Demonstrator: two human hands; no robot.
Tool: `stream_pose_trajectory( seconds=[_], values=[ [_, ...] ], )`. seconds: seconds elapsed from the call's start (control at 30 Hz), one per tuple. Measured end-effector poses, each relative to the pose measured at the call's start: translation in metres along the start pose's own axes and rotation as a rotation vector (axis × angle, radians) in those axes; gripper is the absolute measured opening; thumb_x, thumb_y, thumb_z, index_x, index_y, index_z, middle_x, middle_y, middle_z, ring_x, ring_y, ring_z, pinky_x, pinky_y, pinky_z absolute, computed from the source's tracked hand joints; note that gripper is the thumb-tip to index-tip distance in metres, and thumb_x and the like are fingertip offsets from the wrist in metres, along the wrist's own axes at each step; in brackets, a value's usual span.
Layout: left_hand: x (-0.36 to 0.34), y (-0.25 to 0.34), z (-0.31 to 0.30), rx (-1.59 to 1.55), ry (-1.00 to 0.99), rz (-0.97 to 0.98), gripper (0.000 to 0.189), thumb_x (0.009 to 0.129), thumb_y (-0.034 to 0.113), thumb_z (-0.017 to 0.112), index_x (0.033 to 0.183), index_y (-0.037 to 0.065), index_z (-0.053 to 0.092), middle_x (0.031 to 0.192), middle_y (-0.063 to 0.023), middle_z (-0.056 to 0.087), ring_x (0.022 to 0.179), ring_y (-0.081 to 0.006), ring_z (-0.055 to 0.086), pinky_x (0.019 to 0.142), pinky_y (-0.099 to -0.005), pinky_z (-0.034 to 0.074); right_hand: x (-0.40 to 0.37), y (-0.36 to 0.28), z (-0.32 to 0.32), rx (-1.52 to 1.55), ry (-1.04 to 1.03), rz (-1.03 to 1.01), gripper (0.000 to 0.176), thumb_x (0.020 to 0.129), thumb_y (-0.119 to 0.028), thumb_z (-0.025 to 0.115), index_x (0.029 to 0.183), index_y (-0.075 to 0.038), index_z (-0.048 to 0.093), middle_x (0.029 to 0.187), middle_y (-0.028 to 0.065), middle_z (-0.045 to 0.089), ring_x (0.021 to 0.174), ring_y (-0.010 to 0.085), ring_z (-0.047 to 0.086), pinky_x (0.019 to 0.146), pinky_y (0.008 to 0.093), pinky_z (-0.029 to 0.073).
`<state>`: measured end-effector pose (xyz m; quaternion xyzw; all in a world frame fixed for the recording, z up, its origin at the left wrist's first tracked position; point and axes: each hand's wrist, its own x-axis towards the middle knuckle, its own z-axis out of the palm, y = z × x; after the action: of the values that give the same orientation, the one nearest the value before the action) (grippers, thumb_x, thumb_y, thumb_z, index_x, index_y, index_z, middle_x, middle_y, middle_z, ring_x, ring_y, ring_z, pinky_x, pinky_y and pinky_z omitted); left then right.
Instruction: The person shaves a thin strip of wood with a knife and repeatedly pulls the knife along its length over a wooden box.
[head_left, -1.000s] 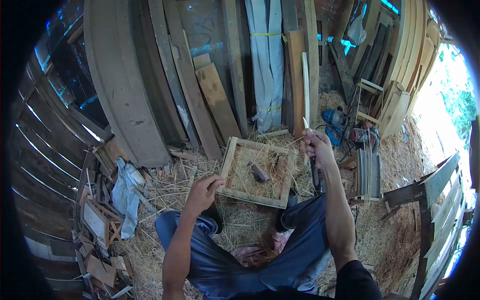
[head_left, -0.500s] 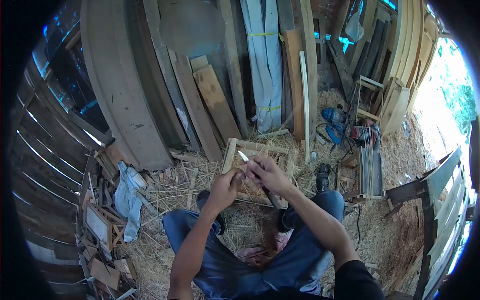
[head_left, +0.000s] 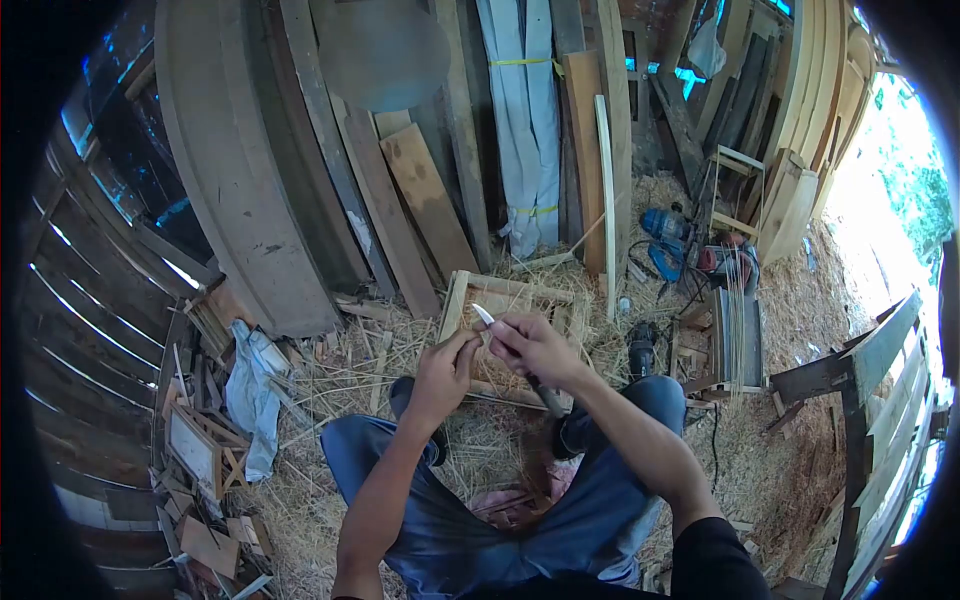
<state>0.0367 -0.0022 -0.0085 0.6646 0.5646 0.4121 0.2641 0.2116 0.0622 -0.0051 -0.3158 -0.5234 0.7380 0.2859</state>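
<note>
My right hand (head_left: pixel 530 350) is closed on a knife (head_left: pixel 484 316); its pale blade points up and left past my fingers, and its dark handle runs down behind my wrist. Close on its left, my left hand (head_left: pixel 445 368) has thumb and fingers pressed together around something too small to make out. The two hands nearly touch, held above a wooden frame (head_left: pixel 456 300) that lies on the floor beyond my knees. Part of the frame is hidden behind my hands.
Boards (head_left: pixel 430 195) and a wrapped white bundle (head_left: pixel 525 130) lean ahead. Blue (head_left: pixel 665 228) and black (head_left: pixel 642 350) power tools lie right, near a small wooden stand (head_left: pixel 735 340). A pale cloth (head_left: pixel 252 400) and wood scraps (head_left: pixel 210 550) lie left. Shavings (head_left: pixel 310 500) cover the floor.
My left hand has shifted slightly, its fingers now higher and nearer the knife blade. The knife blade looks tilted a little further left. The whole view has moved slightly.
</note>
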Motion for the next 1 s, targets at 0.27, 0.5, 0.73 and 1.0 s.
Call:
stream_pose_trajectory(
  seconds=[0.27, 0.5, 0.73, 1.0],
  values=[
    [0.001, -0.005, 0.001, 0.061, 0.097, 0.142, 0.013, 0.094, 0.010, 0.053, 0.099, 0.000, 0.058, 0.080, -0.0179, 0.062, 0.066, -0.0307, 0.061, 0.063, -0.0355, 0.047, 0.008, 0.005, 0.001, -0.055, 0.063, -0.048, 0.026, 0.100, -0.022, 0.047, 0.104, -0.001, 0.061, 0.068, -0.0043, 0.049, 0.050, 0.0027, 0.039, 0.044, 0.0195, 0.032],
    [-0.001, -0.008, -0.009, -0.049, -0.065, -0.060, 0.014, 0.094, 0.011, 0.053, 0.097, -0.001, 0.059, 0.073, -0.0134, 0.063, 0.063, -0.0193, 0.061, 0.061, -0.0309, 0.046, 0.011, 0.009, 0.003, -0.217, 0.100, -0.108, 0.023, 0.099, -0.020, 0.048, 0.094, -0.001, 0.061, 0.065, -0.0042, 0.049, 0.051, 0.0031, 0.041, 0.045, 0.0210, 0.034],
    [-0.009, -0.013, -0.011, -0.067, -0.053, -0.001, 0.011, 0.093, 0.009, 0.052, 0.093, -0.001, 0.059, 0.071, -0.0172, 0.061, 0.064, -0.0301, 0.062, 0.060, -0.0343, 0.046, 0.009, -0.006, -0.029, -0.169, 0.299, -0.161, 0.029, 0.101, -0.023, 0.043, 0.104, 0.001, 0.059, 0.065, -0.0045, 0.045, 0.051, 0.0040, 0.038, 0.045, 0.0194, 0.032],
    [-0.005, -0.003, -0.001, 0.014, 0.011, -0.021, 0.013, 0.094, 0.011, 0.052, 0.096, 0.000, 0.059, 0.077, -0.0172, 0.064, 0.068, -0.0315, 0.063, 0.061, -0.0345, 0.046, 0.011, 0.009, 0.011, 0.036, 0.118, -0.048, 0.026, 0.101, -0.023, 0.045, 0.101, 0.001, 0.056, 0.067, -0.0048, 0.046, 0.051, 0.0029, 0.036, 0.045, 0.0185, 0.032]
  ],
)
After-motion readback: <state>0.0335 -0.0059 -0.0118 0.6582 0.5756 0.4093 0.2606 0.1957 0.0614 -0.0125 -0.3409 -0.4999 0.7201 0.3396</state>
